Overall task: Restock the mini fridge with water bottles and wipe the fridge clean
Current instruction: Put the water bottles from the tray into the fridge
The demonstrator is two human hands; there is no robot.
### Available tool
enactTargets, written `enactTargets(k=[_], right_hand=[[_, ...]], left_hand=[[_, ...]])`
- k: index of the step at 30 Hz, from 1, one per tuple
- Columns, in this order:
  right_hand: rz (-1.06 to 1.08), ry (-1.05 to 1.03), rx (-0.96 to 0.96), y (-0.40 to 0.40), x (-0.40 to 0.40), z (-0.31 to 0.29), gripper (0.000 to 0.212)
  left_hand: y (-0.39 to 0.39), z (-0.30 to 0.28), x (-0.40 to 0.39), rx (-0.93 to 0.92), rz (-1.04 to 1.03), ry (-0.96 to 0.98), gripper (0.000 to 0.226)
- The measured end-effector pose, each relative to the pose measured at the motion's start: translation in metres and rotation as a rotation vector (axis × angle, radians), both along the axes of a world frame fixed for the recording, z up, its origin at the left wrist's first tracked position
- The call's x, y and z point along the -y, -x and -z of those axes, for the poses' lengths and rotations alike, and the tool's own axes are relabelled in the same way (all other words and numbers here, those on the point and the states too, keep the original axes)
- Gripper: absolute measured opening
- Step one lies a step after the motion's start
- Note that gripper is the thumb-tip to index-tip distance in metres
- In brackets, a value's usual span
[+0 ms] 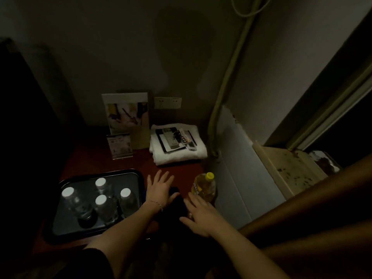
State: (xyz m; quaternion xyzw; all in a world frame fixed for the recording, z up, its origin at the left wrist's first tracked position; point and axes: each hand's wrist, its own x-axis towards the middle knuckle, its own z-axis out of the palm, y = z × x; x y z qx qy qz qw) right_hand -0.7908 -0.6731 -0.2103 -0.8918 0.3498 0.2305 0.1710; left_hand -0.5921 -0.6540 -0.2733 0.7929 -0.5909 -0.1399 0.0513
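Note:
Several clear water bottles (101, 202) with white caps stand upright on a black tray (66, 231) at the left of a dark red table. My left hand (160, 188) lies flat with fingers spread just right of the tray, touching a dark cloth (177, 204). My right hand (199, 213) rests open on the cloth's right side. A bottle of yellow liquid with a yellow cap (204, 187) stands just beyond my right hand. The scene is dim and no fridge can be made out.
A folded white towel (177, 157) carrying remotes and cards lies at the back of the table. Two upright sign cards (126, 115) lean on the wall by a socket (168, 102). A brown curtain (314, 216) hangs at right.

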Motion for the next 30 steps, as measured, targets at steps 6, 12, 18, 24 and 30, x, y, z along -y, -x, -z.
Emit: enactTargets(k=[6, 12, 18, 24, 30], right_hand=[[-0.145, 0.01, 0.062, -0.057, 0.026, -0.014, 0.082], [-0.288, 0.021, 0.183, -0.139, -0.007, -0.038, 0.088], [-0.316, 0.071, 0.161, -0.197, -0.052, -0.028, 0.084], [-0.152, 0.115, 0.1, -0.198, -0.069, -0.019, 0.08], [-0.098, 0.145, 0.104, -0.184, -0.083, -0.023, 0.076]], left_hand=[[-0.042, -0.063, -0.011, -0.011, -0.182, 0.168, 0.07], [-0.099, -0.106, -0.099, 0.081, -0.314, 0.294, 0.071], [-0.125, -0.081, -0.172, -0.035, -0.275, 0.017, 0.062], [-0.138, -0.061, -0.179, -0.081, -0.196, -0.001, 0.07], [-0.157, -0.063, -0.202, -0.093, -0.197, -0.021, 0.068]])
